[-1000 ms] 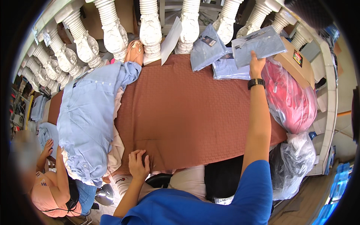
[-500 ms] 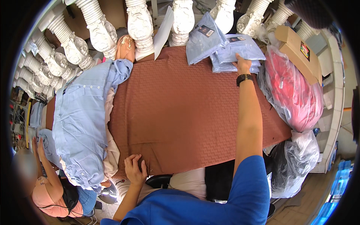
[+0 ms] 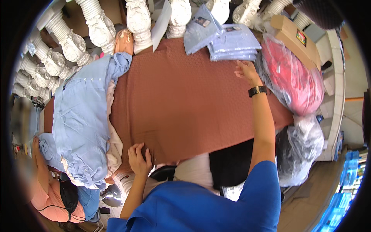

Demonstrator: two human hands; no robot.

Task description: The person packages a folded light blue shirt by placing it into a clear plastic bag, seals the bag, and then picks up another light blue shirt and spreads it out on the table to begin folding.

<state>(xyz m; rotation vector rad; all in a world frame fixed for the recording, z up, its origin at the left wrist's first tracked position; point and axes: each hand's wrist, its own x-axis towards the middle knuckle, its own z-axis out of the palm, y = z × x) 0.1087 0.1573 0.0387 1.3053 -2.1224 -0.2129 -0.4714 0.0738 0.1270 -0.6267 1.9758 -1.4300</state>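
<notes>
My right hand (image 3: 247,72), arm stretched forward, is over the brown tablecloth (image 3: 181,104) just on the near side of a stack of packaged blue shirts (image 3: 234,42). Its fingers are loosely bent and apart, with nothing seen in them. Another packaged blue shirt (image 3: 202,29) lies tilted against the left side of that stack. My left hand (image 3: 140,159) rests open on the cloth by the table's near edge, fingers spread. To its left, a pile of unpacked light blue shirts (image 3: 81,123) lies lengthwise, with cream cloth (image 3: 114,149) under it.
White carved balusters (image 3: 139,23) line the far edge, with a brown bag (image 3: 124,41) and a white sheet (image 3: 161,25) against them. On the right are an open cardboard box (image 3: 295,40) and red goods in clear plastic (image 3: 295,75). A co-worker (image 3: 58,193) sits at left.
My right hand has come off the stack of packaged shirts and drawn slightly toward me, leaving the stack in place. My left hand stays by the near edge. The whole view has shifted a little.
</notes>
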